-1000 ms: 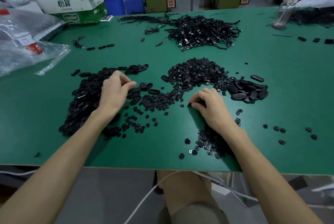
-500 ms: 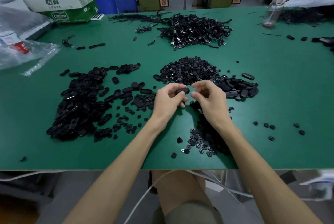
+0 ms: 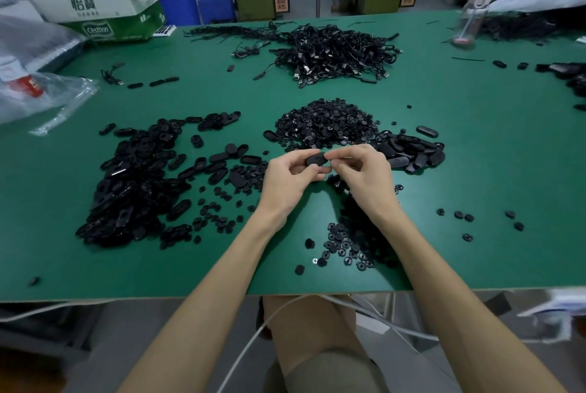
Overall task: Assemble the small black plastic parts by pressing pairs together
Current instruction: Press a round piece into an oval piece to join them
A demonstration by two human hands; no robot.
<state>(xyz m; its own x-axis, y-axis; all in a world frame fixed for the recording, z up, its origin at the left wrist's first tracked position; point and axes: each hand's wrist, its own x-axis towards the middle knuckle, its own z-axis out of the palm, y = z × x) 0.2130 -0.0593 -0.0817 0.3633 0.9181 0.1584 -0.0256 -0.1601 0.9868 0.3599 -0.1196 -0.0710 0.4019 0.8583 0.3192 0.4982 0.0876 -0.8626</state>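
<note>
Green matting covers the work table, with machines and a blue bin blurred along the far wall. Both bare forearms reach in from the near edge and converge at the middle of the table, wrists lifted clear of the surface.

The left hand has its back to the camera and its fingers curled, thumb and forefinger clamped on an oval black part. The right hand mirrors it, with thumb and forefinger tips pinched against the right end of the same part and the other fingers folded beneath. Whether a second small piece sits under the right fingertips cannot be told.

The oval black part is a flat, matte capsule shape with rounded ends, held level above the table just in front of the heap of small round parts. A broad pile of oval shells lies to the left, and a smaller pile of oval pieces just right of the hands. More round parts are scattered under the right forearm. Farther back lie a tangle of black cables, a cardboard box and a clear bottle.
</note>
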